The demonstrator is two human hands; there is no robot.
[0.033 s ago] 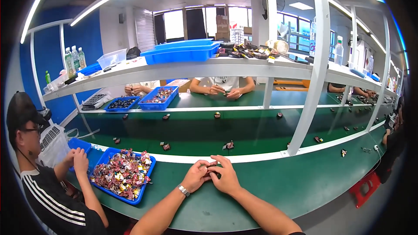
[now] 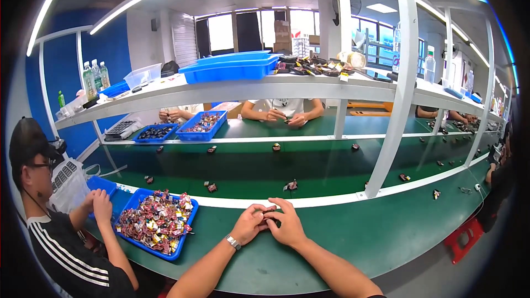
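Left hand (image 2: 248, 225) and right hand (image 2: 284, 223) pinch a small dark part (image 2: 269, 210), mostly hidden between fingers; nothing has shifted on the green table (image 2: 353, 237).

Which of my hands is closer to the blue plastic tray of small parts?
Left. Your left hand lies just right of the blue plastic tray; your right hand sits farther right, touching the left.

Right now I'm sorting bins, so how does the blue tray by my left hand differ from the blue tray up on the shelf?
The near blue tray sits on the green bench, heaped with small mixed-colour parts; the shelf tray rests on the upper white shelf, its contents hidden. The near one lies beside the left hand; the shelf one is out past the conveyor. Both are blue, rectangular, shallow.
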